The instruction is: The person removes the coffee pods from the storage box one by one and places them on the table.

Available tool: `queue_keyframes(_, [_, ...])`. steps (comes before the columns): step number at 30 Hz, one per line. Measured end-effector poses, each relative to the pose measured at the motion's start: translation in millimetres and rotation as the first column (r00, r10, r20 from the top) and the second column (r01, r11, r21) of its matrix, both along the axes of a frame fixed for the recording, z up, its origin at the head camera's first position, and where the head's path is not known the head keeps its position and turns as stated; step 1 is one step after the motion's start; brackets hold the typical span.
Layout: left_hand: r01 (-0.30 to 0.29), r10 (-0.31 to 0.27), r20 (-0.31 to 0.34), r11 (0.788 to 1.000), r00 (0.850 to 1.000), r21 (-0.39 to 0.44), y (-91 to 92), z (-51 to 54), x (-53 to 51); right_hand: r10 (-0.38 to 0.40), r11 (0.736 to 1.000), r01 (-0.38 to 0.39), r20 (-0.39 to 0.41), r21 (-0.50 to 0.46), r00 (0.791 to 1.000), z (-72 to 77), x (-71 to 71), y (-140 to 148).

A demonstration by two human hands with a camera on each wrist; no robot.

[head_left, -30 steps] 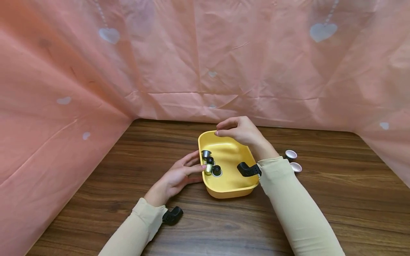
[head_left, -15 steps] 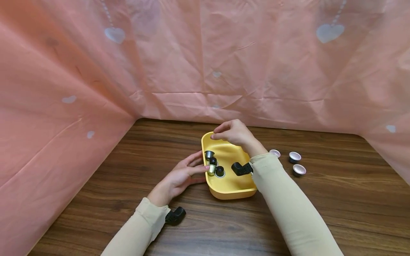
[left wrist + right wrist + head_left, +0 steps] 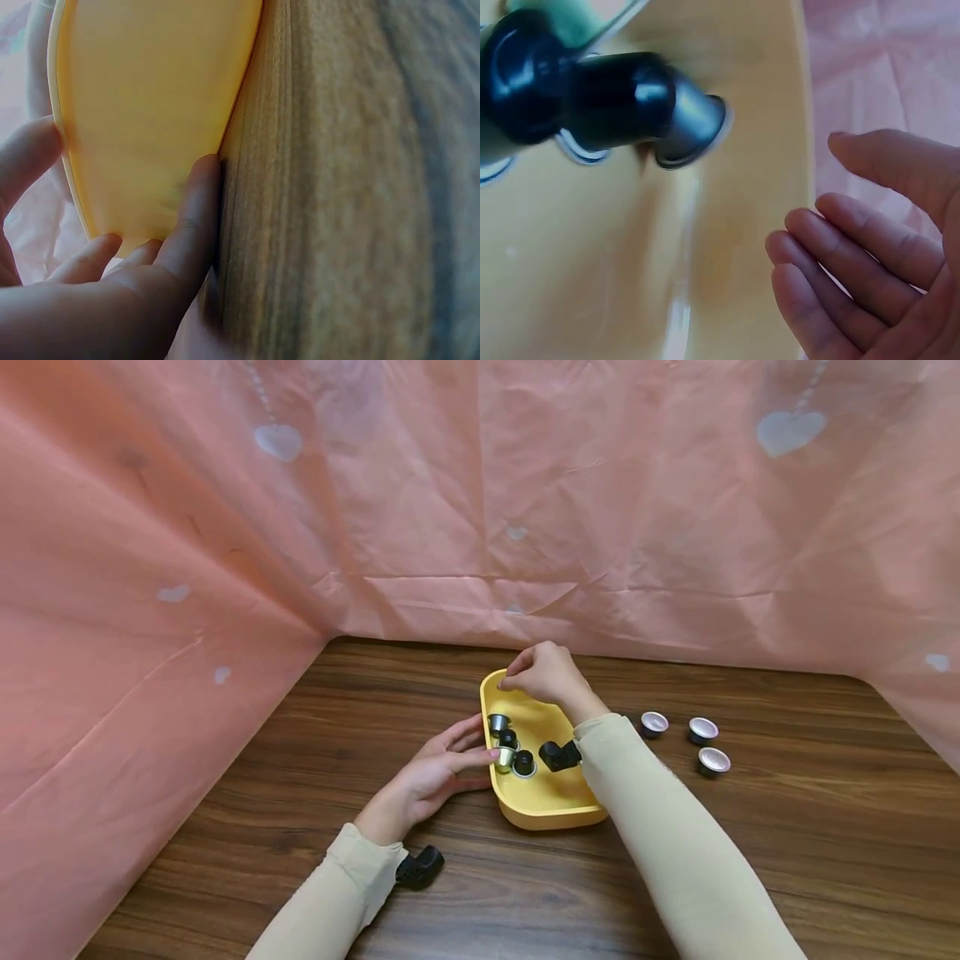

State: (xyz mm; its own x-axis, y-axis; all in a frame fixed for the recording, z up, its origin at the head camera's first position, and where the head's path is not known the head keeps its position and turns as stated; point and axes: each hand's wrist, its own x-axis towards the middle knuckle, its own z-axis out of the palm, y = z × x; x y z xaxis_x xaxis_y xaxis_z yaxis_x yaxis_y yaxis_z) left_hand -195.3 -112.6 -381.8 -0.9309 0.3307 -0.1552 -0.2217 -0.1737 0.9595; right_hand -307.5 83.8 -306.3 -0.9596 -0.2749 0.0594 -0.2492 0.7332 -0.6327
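In the head view, my left hand (image 3: 423,781) holds the left side of a yellow container (image 3: 551,819), thumb over its rim. The left wrist view shows the fingers (image 3: 196,202) against the outer wall (image 3: 142,105). Inside, along the left, lie a grey capsule (image 3: 498,723), a pale green-gold one (image 3: 506,760) and two black ones, the nearer (image 3: 524,763) upside down. My right hand (image 3: 547,678) hovers by the far rim, bent at the wrist. The right wrist view shows this hand (image 3: 870,270) empty, thumb apart from loosely bent fingers, beside a dark capsule (image 3: 619,99).
Three dark capsules with pale pink lids stand on the wooden table (image 3: 810,835) right of the container: one nearer it (image 3: 654,724), two farther right (image 3: 703,730) (image 3: 713,762). Pink cloth (image 3: 630,510) with hearts hangs behind and at both sides.
My right hand and forearm have shifted left relative to the container, uncovering the third pink-lidded capsule. The thumb and fingers look closer together. My left hand keeps its place on the container.
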Motion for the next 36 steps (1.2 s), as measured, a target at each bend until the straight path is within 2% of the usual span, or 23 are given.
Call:
queue_keyframes(5, [0.007,-0.007,0.000,1.000,1.000,0.005,3.4,-1.5,2.0,-0.013,0.998,0.016,-0.038,0.066,0.999,-15.9,0.8,-1])
queue_keyframes(8, [0.007,-0.007,0.003,1.000,1.000,0.008,4.5,-1.5,2.2,-0.016,0.996,0.020,-0.049,0.082,0.999,-20.7,2.1,-2])
queue_keyframes(13, [0.001,-0.001,0.012,1.000,1.000,0.011,4.7,-0.6,1.5,0.003,0.996,0.002,-0.057,0.092,0.998,-20.9,4.6,-6])
queue_keyframes(26, [-0.003,0.003,0.014,1.000,1.000,0.006,2.9,-2.5,1.1,0.038,0.993,-0.038,0.000,0.115,0.999,-28.9,4.3,-10])
queue_keyframes(36, [-0.003,0.003,0.011,1.000,1.000,0.012,3.7,-3.1,1.2,0.034,0.993,-0.039,0.052,0.110,0.998,-28.6,3.9,-8])
